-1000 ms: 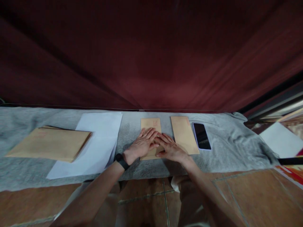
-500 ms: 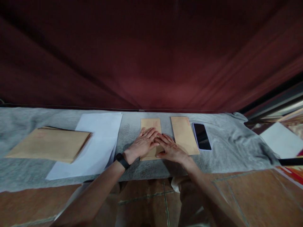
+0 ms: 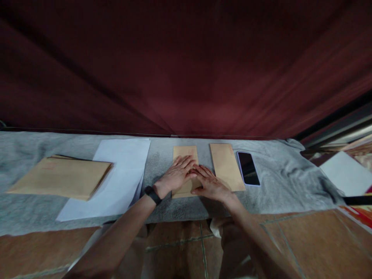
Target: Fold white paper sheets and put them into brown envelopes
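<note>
A brown paper envelope (image 3: 186,190) lies flat on the grey cloth in front of me, red print near its top. My left hand (image 3: 178,173) rests on its middle with the fingers stretched out, a black band around the wrist. From the other side my right hand (image 3: 209,182) lies palm down over the envelope's right edge, fingers extended. The fingertips of both hands meet over the paper and hide part of it. Just to the right is a second brown envelope (image 3: 226,164), flat and apart from the first.
A stack of brown envelopes (image 3: 64,176) partly covers white paper sheets (image 3: 124,159) at the left. A phone (image 3: 248,168) lies beside the right envelope. Grey cloth (image 3: 285,178) covers the narrow surface, and a dark red curtain (image 3: 186,77) hangs behind it. Tiled floor (image 3: 180,248) shows below.
Almost nothing differs. My left hand's fingers have shifted very slightly on the envelope; both hands stay spread over it.
</note>
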Demonstrator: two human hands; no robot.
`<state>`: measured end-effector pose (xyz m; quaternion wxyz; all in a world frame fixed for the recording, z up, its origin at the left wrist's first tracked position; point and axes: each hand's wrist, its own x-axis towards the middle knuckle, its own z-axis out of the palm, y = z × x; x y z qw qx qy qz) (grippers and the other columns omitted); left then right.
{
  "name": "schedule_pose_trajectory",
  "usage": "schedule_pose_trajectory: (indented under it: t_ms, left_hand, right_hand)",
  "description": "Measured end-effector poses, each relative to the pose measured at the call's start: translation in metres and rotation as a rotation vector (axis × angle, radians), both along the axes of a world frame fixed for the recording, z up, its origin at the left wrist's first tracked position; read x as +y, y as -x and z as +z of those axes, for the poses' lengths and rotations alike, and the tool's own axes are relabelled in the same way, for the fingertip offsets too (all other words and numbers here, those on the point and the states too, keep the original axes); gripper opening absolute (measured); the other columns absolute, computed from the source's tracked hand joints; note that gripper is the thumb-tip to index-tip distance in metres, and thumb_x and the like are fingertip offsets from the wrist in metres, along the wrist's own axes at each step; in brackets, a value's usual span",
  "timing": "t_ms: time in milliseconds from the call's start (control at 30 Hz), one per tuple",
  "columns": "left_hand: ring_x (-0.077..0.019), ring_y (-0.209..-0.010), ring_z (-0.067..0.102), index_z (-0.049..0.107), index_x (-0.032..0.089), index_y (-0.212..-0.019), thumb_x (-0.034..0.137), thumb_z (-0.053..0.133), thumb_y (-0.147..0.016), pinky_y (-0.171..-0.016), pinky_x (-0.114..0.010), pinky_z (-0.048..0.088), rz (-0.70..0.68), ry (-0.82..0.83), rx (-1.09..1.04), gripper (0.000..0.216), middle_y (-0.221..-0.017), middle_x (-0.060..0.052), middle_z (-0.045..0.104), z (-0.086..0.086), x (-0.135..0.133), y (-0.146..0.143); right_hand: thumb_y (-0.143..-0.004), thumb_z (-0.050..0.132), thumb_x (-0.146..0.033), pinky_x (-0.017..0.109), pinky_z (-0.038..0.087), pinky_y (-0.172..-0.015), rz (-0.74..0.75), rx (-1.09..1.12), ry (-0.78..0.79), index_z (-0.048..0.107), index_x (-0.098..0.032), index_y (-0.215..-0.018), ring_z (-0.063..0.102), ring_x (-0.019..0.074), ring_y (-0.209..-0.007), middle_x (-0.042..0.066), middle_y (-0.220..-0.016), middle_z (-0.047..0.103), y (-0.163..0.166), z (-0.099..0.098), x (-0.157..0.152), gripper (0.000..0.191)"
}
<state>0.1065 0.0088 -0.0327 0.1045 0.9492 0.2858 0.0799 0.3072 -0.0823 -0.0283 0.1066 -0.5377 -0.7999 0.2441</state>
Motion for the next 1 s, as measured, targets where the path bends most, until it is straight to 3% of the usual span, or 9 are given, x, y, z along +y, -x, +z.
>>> schedule_pose_trajectory:
  t_ms: [467, 667, 1000]
  left_hand:
    - [-0.0199, -0.155, 0.022, 0.040, 0.022, -0.153, 0.052, 0.027, -0.106, -0.127, -0.046, 0.011, 0.014, -0.025, -0.042, 0.057, -0.163, -0.006, 0.037, -0.008, 0.010, -0.008]
    - [-0.0193, -0.154, 0.024, 0.041, 0.023, -0.153, 0.052, 0.026, -0.106, -0.128, -0.044, 0.014, 0.036, -0.055, -0.039, 0.058, -0.165, -0.006, 0.034, -0.014, 0.014, -0.011]
    - [-0.0206, -0.154, 0.024, 0.041, 0.025, -0.154, 0.051, 0.030, -0.105, -0.128, -0.044, 0.017, 0.092, -0.104, -0.035, 0.057, -0.166, -0.004, 0.031, -0.021, 0.016, -0.013]
  right_hand:
    - [-0.083, 0.076, -0.043, 0.053, 0.018, -0.127, -0.003, -0.034, 0.011, 0.031, -0.024, -0.158, 0.017, 0.0302, -0.156, 0.011, -0.168, 0.024, 0.000, 0.001, -0.002, 0.089]
    - [-0.085, 0.074, -0.046, 0.054, 0.019, -0.126, -0.004, -0.057, 0.007, 0.027, -0.023, -0.160, 0.019, 0.0305, -0.155, 0.013, -0.165, 0.029, 0.000, 0.000, -0.003, 0.092]
    - [-0.086, 0.073, -0.047, 0.050, 0.017, -0.127, 0.006, -0.075, 0.033, 0.030, -0.018, -0.159, 0.019, 0.0292, -0.155, 0.014, -0.165, 0.030, 0.000, 0.003, -0.003, 0.090]
